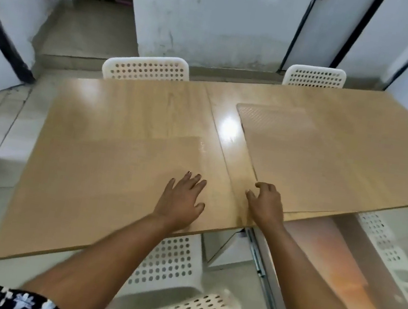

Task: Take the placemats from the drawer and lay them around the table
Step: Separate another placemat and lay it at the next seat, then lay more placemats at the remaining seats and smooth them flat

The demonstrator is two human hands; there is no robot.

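Two see-through placemats lie on the wooden table (130, 105). The left placemat (115, 167) lies on the near left part, and my left hand (181, 198) rests flat on its right side with fingers spread. The right placemat (330, 158) covers the right half, with a rounded far corner. My right hand (265, 206) sits on its near left corner with bent fingers, fingertips touching the surface. Below the table's near edge on the right, the drawer (339, 269) stands pulled out on metal rails; I cannot make out what is inside.
White perforated chairs stand around the table: two at the far side (147, 68) (315, 77), one right below my arms (177, 283), one at the near right (381, 241). The floor is tiled; white walls and doors stand behind.
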